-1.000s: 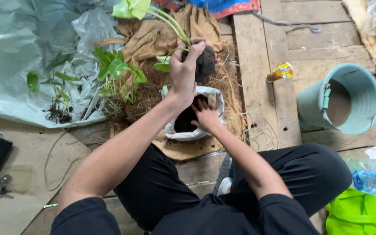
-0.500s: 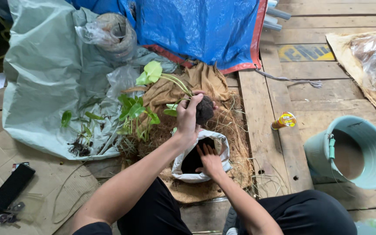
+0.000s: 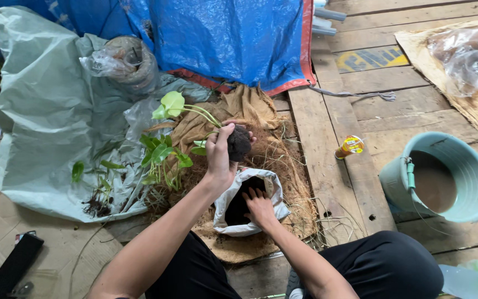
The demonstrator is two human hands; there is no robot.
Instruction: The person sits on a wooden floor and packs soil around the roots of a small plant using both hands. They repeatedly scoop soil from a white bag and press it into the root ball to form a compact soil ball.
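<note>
Kneeling on the wooden floor, seen from the head camera alone. Left hand held up as half a second before, fingers closed round a dark soil ball with a green plant leaning out to the left. Right hand sunk a little deeper into the white bag of dark soil, fingers spread at its mouth. Judged: more soil being gathered for the ball. Bag resting on brown coir fibre, teal bucket well apart to the right.

Left arm reaches toward 12 o'clock, left hand raised, fingers curled shut. Right hand lies lower at 5 o'clock, fingers spread, pointing down.
</note>
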